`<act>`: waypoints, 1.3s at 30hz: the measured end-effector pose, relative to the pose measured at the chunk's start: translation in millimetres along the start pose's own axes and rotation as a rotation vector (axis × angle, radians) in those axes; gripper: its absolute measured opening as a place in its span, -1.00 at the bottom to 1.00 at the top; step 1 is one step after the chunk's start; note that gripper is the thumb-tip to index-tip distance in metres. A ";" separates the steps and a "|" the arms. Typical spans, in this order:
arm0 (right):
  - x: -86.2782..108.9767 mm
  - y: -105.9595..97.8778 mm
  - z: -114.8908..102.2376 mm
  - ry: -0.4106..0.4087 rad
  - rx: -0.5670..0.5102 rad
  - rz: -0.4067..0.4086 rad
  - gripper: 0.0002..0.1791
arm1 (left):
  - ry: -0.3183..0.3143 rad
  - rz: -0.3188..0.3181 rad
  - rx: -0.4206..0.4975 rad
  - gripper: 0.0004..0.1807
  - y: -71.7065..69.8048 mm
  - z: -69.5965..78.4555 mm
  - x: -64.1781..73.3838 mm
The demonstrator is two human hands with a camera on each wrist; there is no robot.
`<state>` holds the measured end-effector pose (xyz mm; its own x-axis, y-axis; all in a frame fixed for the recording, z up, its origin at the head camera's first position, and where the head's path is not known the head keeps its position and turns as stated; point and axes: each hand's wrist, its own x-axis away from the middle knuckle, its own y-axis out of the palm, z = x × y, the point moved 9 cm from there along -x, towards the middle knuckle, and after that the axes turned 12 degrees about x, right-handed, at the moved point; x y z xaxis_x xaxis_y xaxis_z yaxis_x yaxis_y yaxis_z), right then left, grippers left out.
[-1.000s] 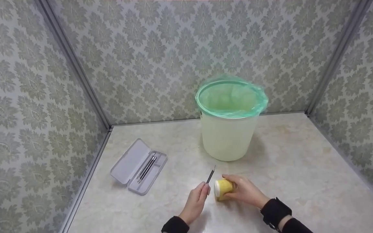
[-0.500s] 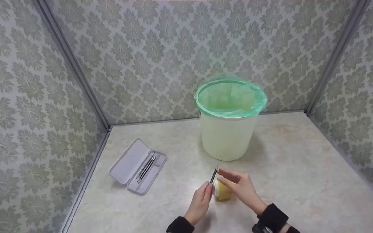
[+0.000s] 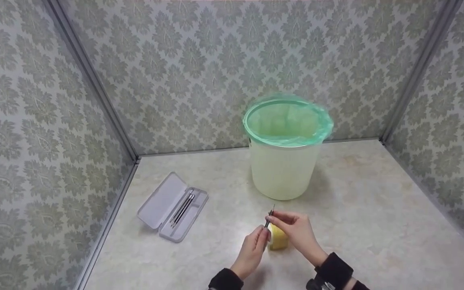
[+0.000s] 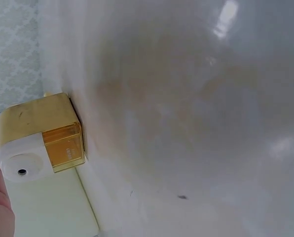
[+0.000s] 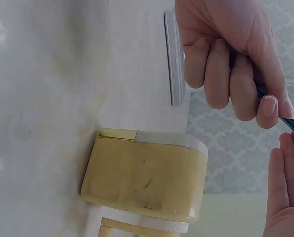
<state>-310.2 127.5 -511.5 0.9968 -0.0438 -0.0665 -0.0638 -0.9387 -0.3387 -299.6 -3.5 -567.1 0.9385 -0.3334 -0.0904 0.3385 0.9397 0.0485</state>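
Note:
My left hand [image 3: 251, 250] grips a dark pencil [image 3: 268, 221] near its lower end; the pencil slants up with its thin tip away from me. The thumb and fingers of my right hand [image 3: 298, 233] pinch the pencil just below that tip. In the right wrist view, the left hand [image 5: 231, 54] has its fingers curled round the pencil [image 5: 292, 125], while the right hand [image 5: 287, 197] shows only partly at the edge. Just behind both hands stands a yellow and white pencil sharpener [image 3: 279, 240], untouched. Its round hole shows in the left wrist view, on the white front of the sharpener [image 4: 31, 118].
An open grey pencil case [image 3: 163, 201] lies at the left, with several dark pencils [image 3: 183, 210] inside. Behind the hands stands a pale bin [image 3: 283, 173] lined with a green bag [image 3: 324, 125]. Patterned panels [image 3: 216, 72] wall the table at the back and sides.
My right hand has let go of the sharpener, moved left and up, and taken hold of the pencil near its tip. The left hand has shifted slightly right with the pencil.

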 end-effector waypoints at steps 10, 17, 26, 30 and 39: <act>3.7 1.3 -18.8 -0.156 0.007 -0.067 -0.72 | 0.068 -0.074 -0.027 -0.65 1.8 9.8 3.2; 8.2 2.7 -33.1 -0.307 0.087 -0.086 -0.77 | 0.134 -0.062 -0.091 -0.72 -4.9 18.7 5.4; 16.7 1.5 -46.6 -0.553 0.288 0.000 -0.81 | 0.116 0.103 -0.038 -0.77 -25.5 23.0 7.3; 18.1 2.8 -47.6 -0.564 0.305 -0.003 -0.81 | 0.095 0.115 0.013 -0.78 -25.2 21.6 7.6; 15.3 5.7 -39.4 -0.458 0.292 -0.059 -0.80 | 0.089 0.127 0.052 -0.80 -23.9 21.7 7.4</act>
<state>-293.5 108.0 -477.5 0.8808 0.2203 -0.4191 -0.0842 -0.7981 -0.5966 -299.3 -30.1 -547.4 0.9649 -0.2020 -0.1680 0.2229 0.9679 0.1165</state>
